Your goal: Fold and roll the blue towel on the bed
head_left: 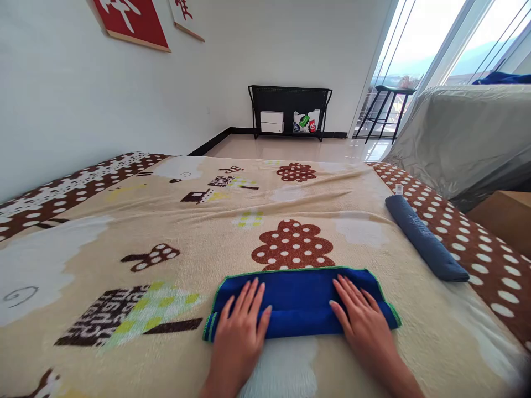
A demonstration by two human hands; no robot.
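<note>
Far to the left of the left hand, a white wall carries a red hanging panel with white characters (131, 22), and under it runs the bed's fleecy beige blanket printed with brown spotted trees and rabbits (174, 232). A dark brown and green tree motif lies just left of that hand.

The left hand (240, 326) lies flat, palm down, fingers spread and pointing away from the person, pressing on the left end of a royal-blue folded microfibre towel with a green stitched edge (298, 298). It grips nothing; the fingers rest on the cloth while the heel of the palm sits at the towel's near folded edge. The towel stretches sideways between the two hands, lying on the blanket directly below a brown spotted tree print.

The right hand (359, 320) mirrors the other: open, flat, fingers splayed on the right end of the towel, holding nothing closed.

Beyond and to the right of the right hand, well apart from it, a slate-blue rolled cloth (425, 240) lies near the blanket's brown dotted border. Far ahead stands a black metal rack (290, 110) against the wall, and to the far right a grey plastic-covered piece of furniture (464, 138) beside bright windows.
</note>
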